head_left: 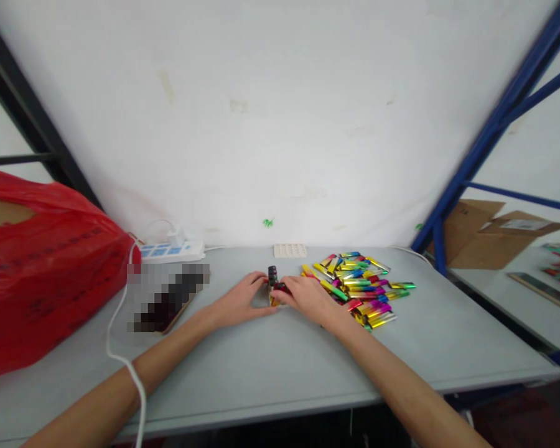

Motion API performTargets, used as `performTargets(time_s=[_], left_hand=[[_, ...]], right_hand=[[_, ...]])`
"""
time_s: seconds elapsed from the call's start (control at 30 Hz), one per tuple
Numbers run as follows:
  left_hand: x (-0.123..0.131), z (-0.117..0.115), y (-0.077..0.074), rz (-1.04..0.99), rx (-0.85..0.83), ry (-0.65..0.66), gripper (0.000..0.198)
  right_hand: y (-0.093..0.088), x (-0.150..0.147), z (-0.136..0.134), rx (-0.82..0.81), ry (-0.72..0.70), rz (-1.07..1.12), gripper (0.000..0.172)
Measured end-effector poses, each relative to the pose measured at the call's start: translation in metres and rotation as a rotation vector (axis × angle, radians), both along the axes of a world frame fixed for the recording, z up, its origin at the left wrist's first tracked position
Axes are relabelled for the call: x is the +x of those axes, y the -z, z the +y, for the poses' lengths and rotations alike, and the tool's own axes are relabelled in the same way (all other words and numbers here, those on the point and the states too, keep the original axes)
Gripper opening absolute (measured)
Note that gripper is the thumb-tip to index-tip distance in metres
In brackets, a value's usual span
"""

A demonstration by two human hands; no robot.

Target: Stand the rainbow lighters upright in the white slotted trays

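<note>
Between my hands, on the grey table, stands a short row of what look like lighters (272,274), with black tops. My left hand (242,300) cups the row from the left, fingers at its far end and thumb stretched along the near end. My right hand (308,298) is closed at the right of the row, its fingertips pinching a lighter with a dark and red top (281,287). That hand partly hides the row. Right beside it lies a loose pile of shiny lighters (354,283) in yellow, green, red, blue and purple.
A white tray with small cells (290,250) sits by the wall. To the left are a power strip (172,251), a blurred phone-like object (175,302) and a large red bag (51,274). A white cable (116,354) crosses above my left forearm. Blue shelf posts (476,149) and cardboard (476,239) stand right.
</note>
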State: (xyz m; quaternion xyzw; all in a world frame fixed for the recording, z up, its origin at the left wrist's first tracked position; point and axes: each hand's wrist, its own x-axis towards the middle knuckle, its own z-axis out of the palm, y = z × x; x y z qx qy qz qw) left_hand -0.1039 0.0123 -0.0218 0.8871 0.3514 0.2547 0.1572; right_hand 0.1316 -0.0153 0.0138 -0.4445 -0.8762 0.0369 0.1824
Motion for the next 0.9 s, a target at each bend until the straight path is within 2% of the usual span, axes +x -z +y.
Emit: performTargets(time_s=[0.13,0.23,0.33,0.43,0.57,0.63,0.8,0.9], left_hand=[[0.000,-0.001,-0.002,-0.013,-0.007,0.031,0.053],[0.000,0.001,-0.001,-0.017,0.001,0.006,0.056],[-0.001,0.002,0.001,-0.003,0.002,-0.029,0.064],[-0.001,0.002,0.001,0.013,-0.018,-0.032,0.067],[-0.001,0.001,0.000,0.014,-0.025,-0.028,0.066],[-0.001,0.001,-0.001,0.023,-0.024,-0.026,0.065],[-0.002,0.000,-0.006,0.055,-0.033,-0.006,0.063],[-0.004,0.001,-0.007,0.061,-0.020,0.009,0.061]], right_hand=[[-0.002,-0.011,-0.006,0.044,0.053,-0.014,0.044],[-0.005,-0.001,0.000,0.049,0.082,0.049,0.049],[-0.009,0.028,0.016,0.100,0.199,0.089,0.047],[-0.009,0.065,0.033,0.136,0.326,0.028,0.031],[-0.004,0.098,0.044,0.018,0.356,-0.078,0.019],[-0.002,0.103,0.045,-0.025,0.371,-0.118,0.016],[0.003,0.093,0.044,-0.058,0.531,-0.205,0.021],[0.006,0.090,0.045,-0.030,0.541,-0.210,0.021]])
